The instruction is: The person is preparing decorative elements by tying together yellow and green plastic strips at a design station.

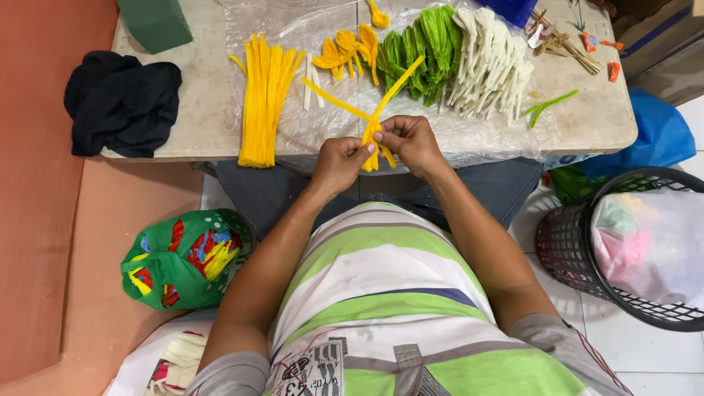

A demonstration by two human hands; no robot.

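Observation:
Both hands meet at the table's near edge, pinching a folded bunch of yellow pipe cleaners (372, 133). My left hand (340, 161) grips it from the left and my right hand (411, 141) from the right. Two long yellow ends stick up and away from the hands in a V over the table. A bundle of straight yellow pipe cleaners (265, 95) lies on the clear plastic sheet (308, 136) just left of my hands.
The stone table (205, 110) carries yellow shaped pieces (343, 51), green ones (425, 48), white ones (488, 62), a black cloth (121, 103) and a green block (154, 22). A green bag (183, 257) sits lower left, a black basket (631, 249) at right.

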